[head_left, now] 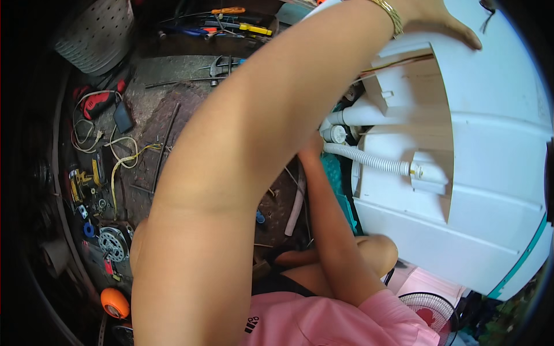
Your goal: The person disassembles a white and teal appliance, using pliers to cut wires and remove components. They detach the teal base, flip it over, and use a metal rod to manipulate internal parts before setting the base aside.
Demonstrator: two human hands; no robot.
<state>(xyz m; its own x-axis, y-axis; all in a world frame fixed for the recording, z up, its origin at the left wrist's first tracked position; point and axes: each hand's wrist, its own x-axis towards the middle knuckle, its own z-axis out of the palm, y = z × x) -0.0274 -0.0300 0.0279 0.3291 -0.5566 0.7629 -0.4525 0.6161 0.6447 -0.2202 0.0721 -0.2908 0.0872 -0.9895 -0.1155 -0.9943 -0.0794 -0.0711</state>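
My left arm reaches across the view from the lower edge to the upper right, a gold bracelet at its wrist. My left hand (435, 20) rests on the white appliance body (490, 161), which looks like a washing machine lying on its side. One finger is stretched out flat; the top edge cuts off the rest of the hand. My right hand (311, 145) is at the underside opening, near a white corrugated hose (369, 158) and a round white fitting (334, 134). The left arm hides most of its fingers. A white pipe (366, 113) runs above the hose inside the opening.
To the left lie a red-black power tool (97, 104), a cable with a black adapter (123, 117), a round metal motor part (113, 244) and an orange object (115, 303). Screwdrivers and pliers (231, 26) lie at the back. A fan (430, 314) stands lower right.
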